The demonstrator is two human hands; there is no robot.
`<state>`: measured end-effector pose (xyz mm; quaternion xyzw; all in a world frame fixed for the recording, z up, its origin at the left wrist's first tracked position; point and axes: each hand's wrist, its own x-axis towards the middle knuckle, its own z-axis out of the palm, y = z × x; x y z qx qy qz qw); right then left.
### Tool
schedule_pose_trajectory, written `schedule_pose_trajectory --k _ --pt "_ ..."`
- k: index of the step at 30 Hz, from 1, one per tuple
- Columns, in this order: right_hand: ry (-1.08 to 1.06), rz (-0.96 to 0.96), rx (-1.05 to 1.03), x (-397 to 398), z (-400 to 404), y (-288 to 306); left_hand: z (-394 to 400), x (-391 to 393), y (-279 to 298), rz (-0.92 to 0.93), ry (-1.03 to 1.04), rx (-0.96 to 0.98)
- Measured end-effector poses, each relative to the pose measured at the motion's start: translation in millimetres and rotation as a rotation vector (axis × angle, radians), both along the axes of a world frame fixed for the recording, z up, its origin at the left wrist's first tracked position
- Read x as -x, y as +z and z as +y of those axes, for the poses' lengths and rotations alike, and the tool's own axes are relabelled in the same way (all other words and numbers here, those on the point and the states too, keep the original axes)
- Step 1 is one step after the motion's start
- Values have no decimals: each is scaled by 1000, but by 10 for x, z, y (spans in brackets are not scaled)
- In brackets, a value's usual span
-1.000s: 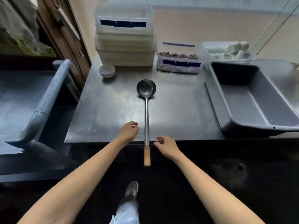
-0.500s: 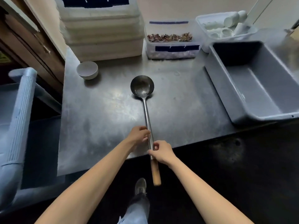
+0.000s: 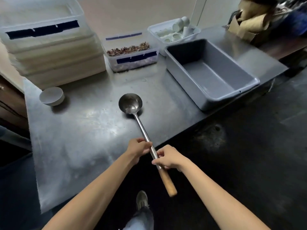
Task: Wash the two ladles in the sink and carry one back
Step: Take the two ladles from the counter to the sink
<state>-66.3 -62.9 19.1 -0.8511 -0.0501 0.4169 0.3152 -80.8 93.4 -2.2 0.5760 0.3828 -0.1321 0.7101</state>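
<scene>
A stack of big clear boxes [image 3: 53, 52] sits at 10 o'clock on the shiny counter [image 3: 79, 130], with a small white bowl [image 3: 51, 96] just in front. In the middle lies the long ladle [image 3: 131, 103], its scoop resting on the counter and its wooden end sticking out over the dark floor [image 3: 249, 155]. The left hand [image 3: 138, 149] has its fingers curled around the metal stick. The right hand [image 3: 167, 159] pinches the stick just above the wood. A grey tub [image 3: 211, 72] sits at 2 o'clock
</scene>
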Motion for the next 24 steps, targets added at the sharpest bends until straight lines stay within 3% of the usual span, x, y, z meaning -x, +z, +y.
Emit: schedule_pose_trajectory --k 10,24 --pt "-260 -57 -33 1062 -1201 373 -1155 590 197 -114 -298 16" --pt "-686 -117 50 3700 -3211 831 -3411 2541 526 -159 -782 128"
